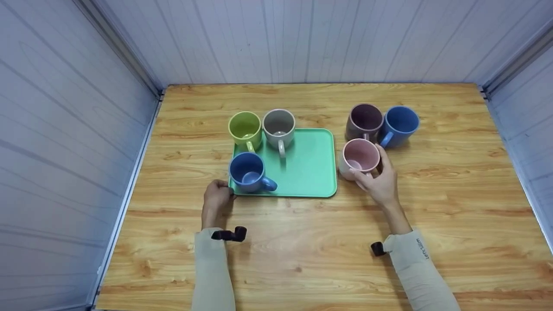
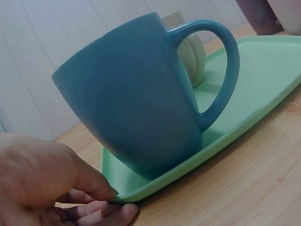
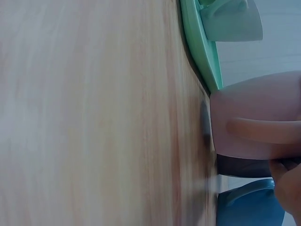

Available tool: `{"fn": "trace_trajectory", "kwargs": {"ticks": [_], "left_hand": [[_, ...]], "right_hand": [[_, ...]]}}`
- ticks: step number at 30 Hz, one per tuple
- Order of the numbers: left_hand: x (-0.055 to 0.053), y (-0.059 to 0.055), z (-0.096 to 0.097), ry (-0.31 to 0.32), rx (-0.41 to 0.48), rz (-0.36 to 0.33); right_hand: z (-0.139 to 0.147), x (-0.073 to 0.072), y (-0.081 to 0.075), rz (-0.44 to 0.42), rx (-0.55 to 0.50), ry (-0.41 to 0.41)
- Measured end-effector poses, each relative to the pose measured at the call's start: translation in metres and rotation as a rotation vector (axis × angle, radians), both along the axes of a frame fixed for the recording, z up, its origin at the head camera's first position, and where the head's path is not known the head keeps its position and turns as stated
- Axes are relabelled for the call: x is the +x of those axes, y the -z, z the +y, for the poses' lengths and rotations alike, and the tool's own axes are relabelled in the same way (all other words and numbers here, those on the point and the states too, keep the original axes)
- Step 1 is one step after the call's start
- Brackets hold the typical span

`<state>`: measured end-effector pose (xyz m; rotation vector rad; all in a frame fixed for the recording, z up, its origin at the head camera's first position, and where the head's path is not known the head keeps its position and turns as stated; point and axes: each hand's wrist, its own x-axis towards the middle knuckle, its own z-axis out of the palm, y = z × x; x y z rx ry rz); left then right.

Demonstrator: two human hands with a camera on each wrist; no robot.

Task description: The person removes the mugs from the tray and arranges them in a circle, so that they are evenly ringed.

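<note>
Presumably for steadiness, the green tray [image 1: 309,168] is pinched at its eight-o'clock corner by the left hand [image 1: 217,196] — beside the near blue mug [image 1: 247,172] — while the pink mug [image 1: 360,154] is gripped by the right hand [image 1: 382,185], just outside the tray's three-o'clock edge.

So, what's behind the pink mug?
In the head view: the dark purple mug, with a blue mug at its right. The pink mug covers the purple mug's lower front and lower handle.
</note>
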<state>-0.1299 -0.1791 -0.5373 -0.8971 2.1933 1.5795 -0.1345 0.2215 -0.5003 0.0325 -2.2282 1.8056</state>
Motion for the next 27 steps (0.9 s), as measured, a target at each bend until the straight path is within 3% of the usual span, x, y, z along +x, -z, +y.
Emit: {"fn": "trace_trajectory", "kwargs": {"ticks": [7,14,27], "left_hand": [[-0.0005,-0.0015,0.0000,-0.005,0.005,0.000],[-0.0011,-0.0028,0.0005,0.000,0.007,-0.011],[0.0001,-0.0011,0.0006,-0.035,0.036,0.000]], "right_hand": [[0.0009,0.0000,0.0011,-0.037,-0.011,-0.003],[0.0010,0.0012,0.0050,0.006,0.001,-0.010],[0.0012,0.0027,0.0066,-0.028,0.055,0.002]]}}
